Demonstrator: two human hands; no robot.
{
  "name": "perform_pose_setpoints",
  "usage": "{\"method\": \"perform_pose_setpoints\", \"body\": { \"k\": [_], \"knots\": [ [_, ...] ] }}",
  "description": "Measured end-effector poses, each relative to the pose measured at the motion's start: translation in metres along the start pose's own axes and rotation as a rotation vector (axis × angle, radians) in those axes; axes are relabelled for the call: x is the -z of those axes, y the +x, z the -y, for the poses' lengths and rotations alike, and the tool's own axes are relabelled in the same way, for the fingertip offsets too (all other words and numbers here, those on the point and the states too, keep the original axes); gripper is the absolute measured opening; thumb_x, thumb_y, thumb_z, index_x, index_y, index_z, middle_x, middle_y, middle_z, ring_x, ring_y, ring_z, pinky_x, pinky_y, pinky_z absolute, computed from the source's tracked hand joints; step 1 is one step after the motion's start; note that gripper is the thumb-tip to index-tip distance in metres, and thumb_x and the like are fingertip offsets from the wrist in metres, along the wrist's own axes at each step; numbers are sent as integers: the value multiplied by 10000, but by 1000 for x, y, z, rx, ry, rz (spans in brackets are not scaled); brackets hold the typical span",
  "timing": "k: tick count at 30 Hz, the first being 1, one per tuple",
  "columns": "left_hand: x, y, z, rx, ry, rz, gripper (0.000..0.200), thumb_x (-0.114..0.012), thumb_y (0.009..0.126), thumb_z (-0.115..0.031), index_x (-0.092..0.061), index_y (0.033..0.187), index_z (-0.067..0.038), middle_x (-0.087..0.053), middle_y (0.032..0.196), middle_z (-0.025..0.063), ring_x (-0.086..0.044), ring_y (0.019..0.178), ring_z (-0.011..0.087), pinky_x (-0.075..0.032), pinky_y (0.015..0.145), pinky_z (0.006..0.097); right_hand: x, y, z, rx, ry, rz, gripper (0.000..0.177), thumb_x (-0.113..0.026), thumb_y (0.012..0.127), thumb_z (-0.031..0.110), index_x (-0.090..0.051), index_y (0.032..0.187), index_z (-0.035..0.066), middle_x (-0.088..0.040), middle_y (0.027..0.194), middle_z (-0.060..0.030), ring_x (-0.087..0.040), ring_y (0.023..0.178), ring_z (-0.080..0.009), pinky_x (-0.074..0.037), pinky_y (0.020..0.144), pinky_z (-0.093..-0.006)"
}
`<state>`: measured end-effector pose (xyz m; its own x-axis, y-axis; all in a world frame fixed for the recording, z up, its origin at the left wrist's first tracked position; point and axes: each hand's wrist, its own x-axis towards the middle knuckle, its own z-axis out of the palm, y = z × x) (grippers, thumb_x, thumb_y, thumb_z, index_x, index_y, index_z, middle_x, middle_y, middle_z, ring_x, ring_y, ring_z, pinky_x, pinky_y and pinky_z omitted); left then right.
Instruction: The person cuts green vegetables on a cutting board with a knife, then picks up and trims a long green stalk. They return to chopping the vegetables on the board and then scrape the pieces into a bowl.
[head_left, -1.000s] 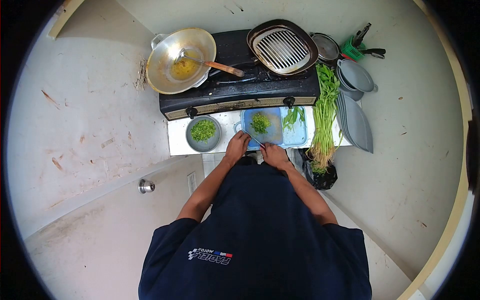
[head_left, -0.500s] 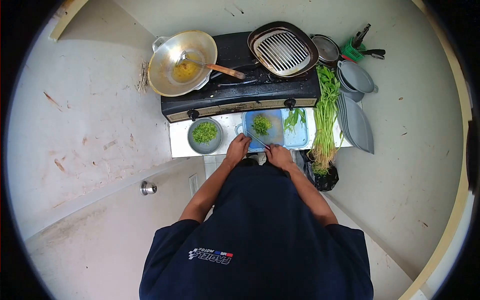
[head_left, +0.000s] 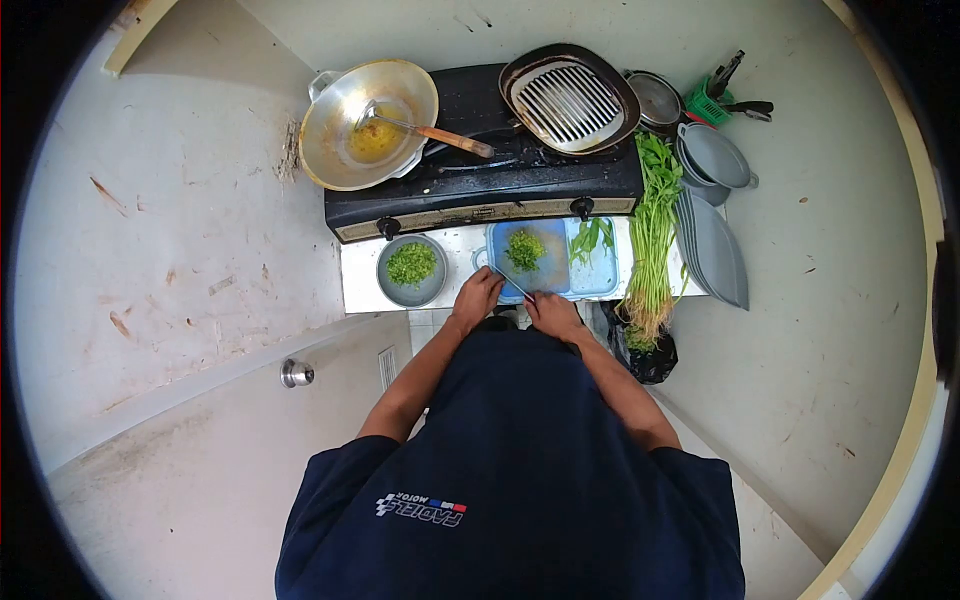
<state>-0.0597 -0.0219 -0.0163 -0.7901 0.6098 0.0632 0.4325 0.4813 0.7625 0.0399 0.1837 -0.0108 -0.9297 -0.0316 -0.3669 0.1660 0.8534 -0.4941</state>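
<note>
My right hand [head_left: 548, 311] is closed on the handle of a knife [head_left: 514, 285] at the front edge of the blue cutting board [head_left: 555, 283]. The blade points up and to the left across the board. My left hand [head_left: 480, 292] is closed at the board's front left corner, close to the blade's tip; what its fingers hold is too small to name. Chopped greens [head_left: 524, 249] lie in a pile on the board's left part, with loose leaves [head_left: 590, 238] on its right part. More chopped greens [head_left: 411, 264] fill a grey bowl [head_left: 384, 282] at the left.
Behind the board stands a black stove [head_left: 470, 190] with a wok [head_left: 325, 155], its ladle [head_left: 450, 138] inside, and a grill pan [head_left: 512, 75]. At the right lie long leafy greens [head_left: 652, 240], grey plates [head_left: 722, 250], pots [head_left: 718, 155] and a green basket [head_left: 706, 103].
My right hand has shifted slightly left with the knife. My left hand has barely moved. The whole view has shifted very slightly.
</note>
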Motion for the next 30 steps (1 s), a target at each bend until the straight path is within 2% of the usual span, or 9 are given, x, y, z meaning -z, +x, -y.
{"method": "perform_pose_setpoints", "body": {
  "k": [4, 16, 25, 30],
  "knots": [
    [0, -1, -1, -29, -25, -22, 107, -661, 921, -55, -707, 1005, -8, -608, 917, 170, -653, 838, 391, -555, 764, 465, -1, 8, 4, 39, -2, -25, 410, -548, 1012, 378, -697, 1020, -4, -723, 871, -274, -723, 833, -448, -579, 777, -550],
    [-6, -2, -1, 88, -86, -54, 98, -660, 913, -40, -699, 988, 9, -625, 927, 185, -656, 859, 418, -538, 774, 477, 7, -9, -3, -67, 37, -9, 440, -536, 1012, 399, -700, 1014, -10, -715, 886, -293, -710, 837, -488, -575, 789, -565],
    [-5, -1, -2, 114, -113, -58, 93, -668, 899, -26, -689, 980, 14, -644, 949, 196, -657, 886, 434, -533, 791, 488, 2, -7, 3, 3, 67, 1, 450, -531, 1024, 414, -676, 1048, -11, -711, 867, -293, -705, 832, -496, -568, 775, -576],
    [-6, -1, -3, 137, -87, -33, 104, -670, 894, -16, -689, 994, 6, -648, 957, 194, -656, 891, 431, -531, 792, 485, -3, 6, 9, 14, 27, 8, 416, -553, 1011, 388, -684, 1034, -6, -720, 866, -277, -716, 828, -468, -573, 771, -562]
  ]
}}
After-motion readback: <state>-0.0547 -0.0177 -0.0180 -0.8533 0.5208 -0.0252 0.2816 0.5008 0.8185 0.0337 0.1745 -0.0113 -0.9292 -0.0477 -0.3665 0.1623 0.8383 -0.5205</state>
